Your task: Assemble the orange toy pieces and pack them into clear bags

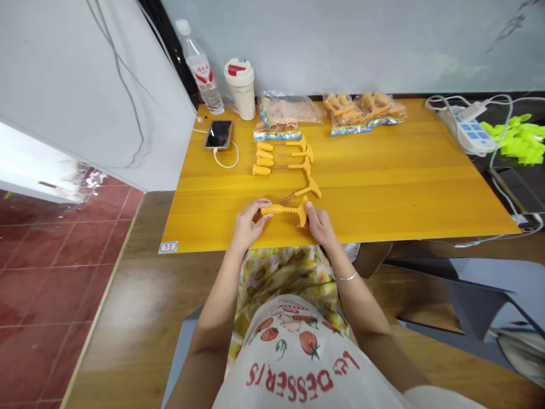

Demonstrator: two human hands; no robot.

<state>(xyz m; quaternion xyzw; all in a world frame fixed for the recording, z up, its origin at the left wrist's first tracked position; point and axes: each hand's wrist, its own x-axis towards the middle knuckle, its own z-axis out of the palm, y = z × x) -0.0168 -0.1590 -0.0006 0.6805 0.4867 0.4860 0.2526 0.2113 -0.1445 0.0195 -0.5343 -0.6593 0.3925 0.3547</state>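
Seen from above, a person sits at a yellow wooden table [404,199], both bare hands just above its near edge. Between the hands is a yellow corkscrew [292,209], held level with its crosswise handle to the right. The left hand [247,226] pinches the narrow end, thumb and fingers close around a yellow sleeve that covers the metal spiral. The right hand [321,225] has its thumb and fingers closed on the handle; a silver bracelet [347,277] circles that wrist.

Just beyond the hands, four more corkscrews [305,166] lie in a loose column, handles to the right, metal spirals bare and pointing left; the nearest one lies at a slant. To the left of the farther ones, four loose yellow sleeves [264,161] lie close together.

Along the back of the table are clear plastic bags [344,113] with yellow pieces inside. At the back left stand a white lidded cup [241,91] and a water bottle [202,74], with a phone [218,134] on a white cable in front of them. At the far right, a power strip [474,133] sits beside a pile of bright yellow-green pieces [519,141]
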